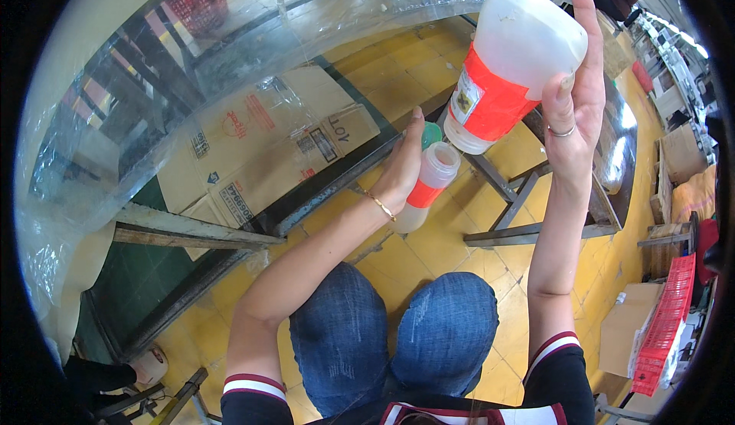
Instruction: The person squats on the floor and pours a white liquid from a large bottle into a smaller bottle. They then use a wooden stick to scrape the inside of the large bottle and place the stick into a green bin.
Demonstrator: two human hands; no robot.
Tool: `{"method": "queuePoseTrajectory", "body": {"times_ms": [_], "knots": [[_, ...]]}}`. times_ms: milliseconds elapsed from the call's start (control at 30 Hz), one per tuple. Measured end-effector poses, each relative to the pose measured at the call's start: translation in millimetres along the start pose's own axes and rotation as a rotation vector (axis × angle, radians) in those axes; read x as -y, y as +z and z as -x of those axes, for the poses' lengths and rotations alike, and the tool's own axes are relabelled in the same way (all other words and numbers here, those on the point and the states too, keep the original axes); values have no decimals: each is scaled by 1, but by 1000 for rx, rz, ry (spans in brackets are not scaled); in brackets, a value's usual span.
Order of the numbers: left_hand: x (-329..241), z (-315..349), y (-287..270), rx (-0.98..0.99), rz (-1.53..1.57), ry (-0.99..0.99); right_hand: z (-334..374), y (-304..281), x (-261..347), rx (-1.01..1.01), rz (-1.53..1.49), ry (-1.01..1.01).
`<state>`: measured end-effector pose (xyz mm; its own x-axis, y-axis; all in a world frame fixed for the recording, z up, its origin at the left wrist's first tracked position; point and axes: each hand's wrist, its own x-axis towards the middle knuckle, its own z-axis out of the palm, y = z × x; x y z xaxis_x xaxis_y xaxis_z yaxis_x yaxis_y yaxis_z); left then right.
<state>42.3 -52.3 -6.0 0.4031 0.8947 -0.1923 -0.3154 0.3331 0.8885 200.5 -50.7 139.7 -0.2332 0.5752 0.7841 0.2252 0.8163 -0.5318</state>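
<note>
Upper right of the frame: the right hand holds a big bottle tilted, mouth down. Just below and left of that mouth is a small bottle, held at centre by the left hand. A cap sits behind the small bottle. Left of centre, cardboard lies under plastic sheet. The knees fill the lower centre; a crate stands at lower right.

I see a yellow tiled floor under everything. At ten o'clock a wooden bench frame stands on it, flattened cardboard lying across the top under clear plastic sheet. At three o'clock metal frame legs rest on the tiles.
</note>
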Motion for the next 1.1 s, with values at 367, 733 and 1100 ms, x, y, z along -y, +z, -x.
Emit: {"method": "queuePoseTrajectory", "body": {"times_ms": [367, 733, 1100], "knots": [[8, -6, -2, -54, -32, -22, -8, 18, 21, -132, -152, 48], [7, -6, 2, -57, 3, -45, -4, 19, 1, -78, -141, -87], [7, -6, 3, -74, -7, -8, -8, 18, 7, -48, -167, -95]]}}
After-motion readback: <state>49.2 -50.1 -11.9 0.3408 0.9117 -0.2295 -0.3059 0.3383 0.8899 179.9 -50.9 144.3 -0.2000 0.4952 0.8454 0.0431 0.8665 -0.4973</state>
